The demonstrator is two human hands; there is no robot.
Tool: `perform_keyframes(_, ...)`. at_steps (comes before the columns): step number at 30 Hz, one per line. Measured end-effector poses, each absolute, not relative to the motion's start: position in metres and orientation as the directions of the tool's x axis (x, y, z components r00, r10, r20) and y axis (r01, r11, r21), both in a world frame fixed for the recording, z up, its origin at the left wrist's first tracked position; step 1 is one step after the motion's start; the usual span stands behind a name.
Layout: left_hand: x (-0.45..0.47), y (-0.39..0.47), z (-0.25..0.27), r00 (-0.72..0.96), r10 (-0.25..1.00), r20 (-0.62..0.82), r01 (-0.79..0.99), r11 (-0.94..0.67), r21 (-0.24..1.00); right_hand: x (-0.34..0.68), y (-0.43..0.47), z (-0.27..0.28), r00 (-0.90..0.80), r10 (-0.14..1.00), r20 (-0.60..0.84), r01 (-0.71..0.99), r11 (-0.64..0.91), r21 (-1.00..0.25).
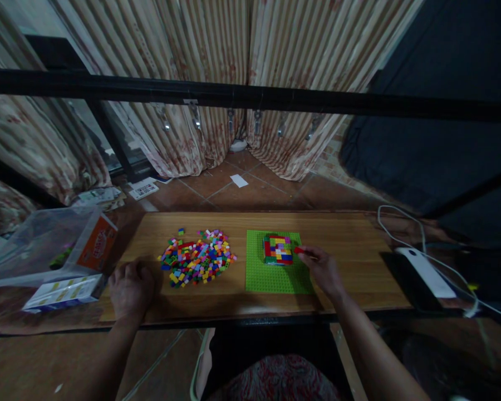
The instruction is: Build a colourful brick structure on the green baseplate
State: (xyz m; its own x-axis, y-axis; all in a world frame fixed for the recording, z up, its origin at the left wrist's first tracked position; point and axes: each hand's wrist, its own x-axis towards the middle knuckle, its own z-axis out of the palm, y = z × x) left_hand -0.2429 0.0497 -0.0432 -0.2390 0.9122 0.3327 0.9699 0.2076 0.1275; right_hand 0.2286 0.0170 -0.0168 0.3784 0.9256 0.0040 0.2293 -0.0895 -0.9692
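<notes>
My right hand (323,269) pinches a small red toy brick (299,250) between its fingertips, just to the right of a block of bricks (278,249). That block is built of red, yellow, white, blue, green and pink bricks. It stands on a green studded baseplate (259,280). On the left end of the wooden table (350,228) rests my left hand (131,289), palm down with its fingers curled in; nothing shows in it. Between my left hand and the baseplate lies a loose pile of multicoloured bricks (198,259).
At the left stand a clear plastic bin (33,262) with an orange label and a blue-and-white box (64,292). A white power strip (426,273) with cables lies at the right end. A dark metal bar (250,93) crosses beyond the table, before striped curtains.
</notes>
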Motion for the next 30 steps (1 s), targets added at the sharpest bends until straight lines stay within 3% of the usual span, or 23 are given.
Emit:
perform_keyframes(8, -0.245, 0.051, -0.044, -0.235, 0.913, 0.333, 0.971, 0.207, 0.118, 0.217, 0.031, -0.020, 0.237, 0.971, 0.020, 0.222, -0.034, -0.974)
perform_keyframes(18, -0.244, 0.051, -0.045, -0.270, 0.906, 0.327, 0.962, 0.238, 0.134, 0.206, 0.035, -0.022, 0.378, 0.910, -0.170, -0.060, -0.159, -0.985)
perform_keyframes(25, -0.243, 0.051, -0.043, -0.263, 0.910, 0.322, 0.962, 0.223, 0.156, 0.208, 0.037, -0.032, 0.507, 0.848, -0.154, -0.049, -0.150, -0.987)
perform_keyframes(30, -0.244, 0.051, -0.044, -0.239, 0.911, 0.336, 0.968, 0.199, 0.150, 0.199, 0.041, -0.043, 0.493, 0.868, -0.059, 0.092, -0.120, -0.988)
